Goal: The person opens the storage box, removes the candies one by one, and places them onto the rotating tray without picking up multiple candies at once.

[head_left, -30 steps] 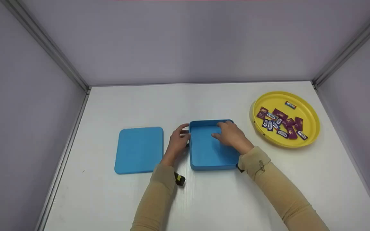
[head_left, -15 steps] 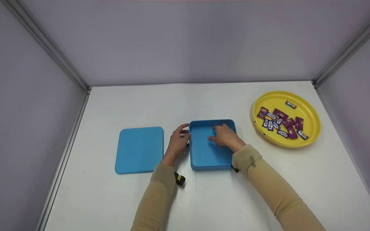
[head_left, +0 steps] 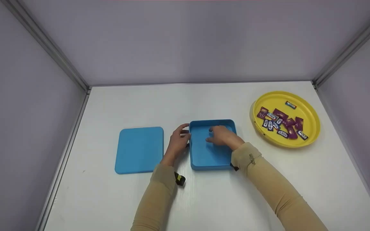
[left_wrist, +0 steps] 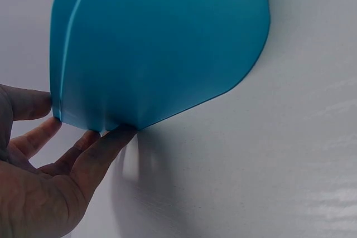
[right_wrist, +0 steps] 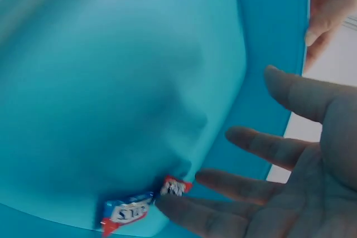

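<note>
A square blue box [head_left: 209, 167] stands with its top uncovered on the white table. My left hand [head_left: 177, 141] rests its fingertips against the outside of the box's left wall, as the left wrist view also shows. Inside the box is my right hand [head_left: 222, 136], palm turned left, fingers spread and nothing gripped. In the right wrist view, a wrapped candy [right_wrist: 129, 211] in blue, white and red lies on the box floor by the wall. A second candy [right_wrist: 175, 187] lies beside it at my right fingertips; the head view hides both behind the hand.
A flat blue square lid [head_left: 140, 150] lies left of the box. To the right stands a round yellow tray [head_left: 310, 112] holding several small candies [head_left: 280, 114] in purple and blue wrappers. Pale panels [head_left: 185, 41] enclose the table at the back and sides.
My right hand has shifted left and slightly toward me, from the box's far right corner to nearer its middle. The left hand and the box have stayed put.
</note>
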### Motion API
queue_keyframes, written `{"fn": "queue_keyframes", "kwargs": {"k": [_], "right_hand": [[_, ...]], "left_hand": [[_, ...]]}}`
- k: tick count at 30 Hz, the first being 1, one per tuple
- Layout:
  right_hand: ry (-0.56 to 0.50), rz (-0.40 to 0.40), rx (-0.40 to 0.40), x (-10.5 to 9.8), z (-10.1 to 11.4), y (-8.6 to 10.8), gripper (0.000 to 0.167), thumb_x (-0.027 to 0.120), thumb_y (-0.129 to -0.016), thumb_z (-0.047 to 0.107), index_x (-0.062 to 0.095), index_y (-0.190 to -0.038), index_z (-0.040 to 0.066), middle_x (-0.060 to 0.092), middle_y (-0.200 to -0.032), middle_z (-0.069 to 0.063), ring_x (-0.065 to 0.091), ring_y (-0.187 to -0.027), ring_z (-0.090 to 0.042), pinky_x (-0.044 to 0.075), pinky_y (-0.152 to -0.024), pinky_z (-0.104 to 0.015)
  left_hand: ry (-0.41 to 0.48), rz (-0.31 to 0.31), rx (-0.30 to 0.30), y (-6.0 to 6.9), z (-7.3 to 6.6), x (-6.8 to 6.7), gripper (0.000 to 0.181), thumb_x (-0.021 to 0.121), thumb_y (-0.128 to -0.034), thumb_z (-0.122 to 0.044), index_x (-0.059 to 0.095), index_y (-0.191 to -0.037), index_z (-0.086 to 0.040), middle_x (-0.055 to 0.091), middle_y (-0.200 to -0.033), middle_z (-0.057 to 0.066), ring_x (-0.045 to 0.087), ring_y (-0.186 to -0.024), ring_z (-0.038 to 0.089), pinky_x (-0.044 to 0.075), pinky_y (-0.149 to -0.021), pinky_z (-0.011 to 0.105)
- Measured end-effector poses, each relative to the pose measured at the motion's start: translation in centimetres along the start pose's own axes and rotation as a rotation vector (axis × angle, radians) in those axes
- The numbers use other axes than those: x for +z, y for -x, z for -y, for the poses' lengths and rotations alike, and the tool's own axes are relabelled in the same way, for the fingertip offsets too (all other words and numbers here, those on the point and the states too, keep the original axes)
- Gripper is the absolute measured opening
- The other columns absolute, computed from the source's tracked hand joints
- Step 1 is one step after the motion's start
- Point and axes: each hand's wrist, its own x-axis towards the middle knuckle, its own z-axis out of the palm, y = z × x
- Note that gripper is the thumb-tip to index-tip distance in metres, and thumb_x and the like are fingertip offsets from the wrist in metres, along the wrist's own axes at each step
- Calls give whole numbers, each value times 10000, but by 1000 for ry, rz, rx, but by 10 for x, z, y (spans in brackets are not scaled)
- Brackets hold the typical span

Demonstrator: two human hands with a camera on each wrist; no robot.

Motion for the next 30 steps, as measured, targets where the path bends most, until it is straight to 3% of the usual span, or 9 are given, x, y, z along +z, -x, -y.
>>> {"fn": "queue_keyframes", "kwargs": {"k": [8,12,16,20,24,30], "right_hand": [[68,5,1,-20,0,-5,424,468,-1025,165,496,-1396,-38,497,-1393,-251,494,-1258,-378,397,-1025,-520],[126,3,26,-25,-3,-13,378,489,-991,108,552,-1318,-71,600,-1223,-251,602,-994,-329,499,-862,-450],[134,31,80,-24,-5,-19,324,560,-962,118,609,-1214,-81,622,-1000,-210,576,-791,-287,485,-689,-403],[135,44,109,-20,-4,-22,379,576,-966,129,574,-1298,-54,615,-1131,-225,572,-872,-301,507,-769,-443],[158,16,89,-15,-2,-23,389,549,-970,92,544,-1346,-11,578,-1261,-231,552,-954,-313,495,-855,-488],[217,1,39,-12,3,-26,289,519,-947,9,597,-1216,-66,601,-994,-200,517,-766,-275,450,-632,-383]], "left_hand": [[0,-5,-11,0,-2,-1,447,534,-1004,-132,479,-1446,-176,532,-1295,166,548,-1189,309,524,-867,445],[-5,-2,-8,1,-2,0,449,532,-1007,-131,474,-1450,-175,528,-1306,169,541,-1199,311,520,-877,449],[-13,1,-6,1,-2,0,449,528,-1009,-131,472,-1452,-173,528,-1307,170,539,-1204,313,513,-888,456],[-18,3,-3,1,-1,0,448,525,-1009,-134,471,-1452,-170,529,-1311,171,538,-1208,314,505,-902,460],[-11,6,-6,1,-1,0,447,521,-1011,-141,468,-1454,-172,526,-1319,168,536,-1211,313,500,-910,462],[6,-1,-6,1,-2,0,448,533,-1005,-136,477,-1447,-175,530,-1305,162,544,-1194,307,514,-887,461]]}}
